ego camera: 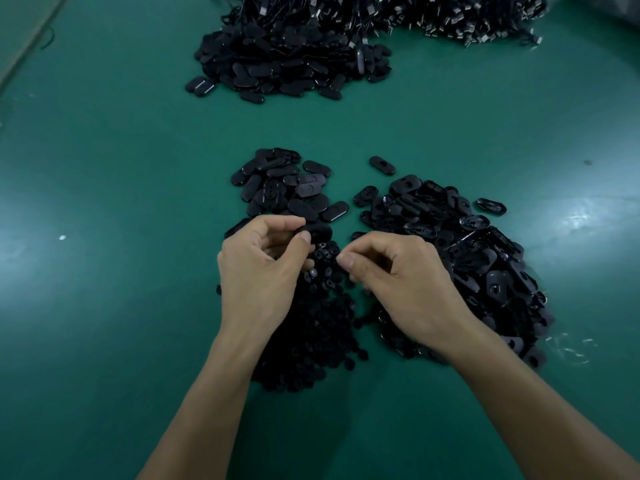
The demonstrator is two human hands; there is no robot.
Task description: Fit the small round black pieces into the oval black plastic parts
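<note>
My left hand pinches one oval black plastic part between thumb and fingers, just above a heap of small round black pieces. My right hand hovers over that heap's right side with its thumb and fingers curled together; whether a round piece sits between them is hidden. A pile of oval parts lies to the right of my right hand. Another pile of oval parts lies just beyond my left hand.
A larger heap of oval parts sits at the far centre of the green table, with a mass of black cables with metal plugs behind it. One loose oval part lies between the near piles.
</note>
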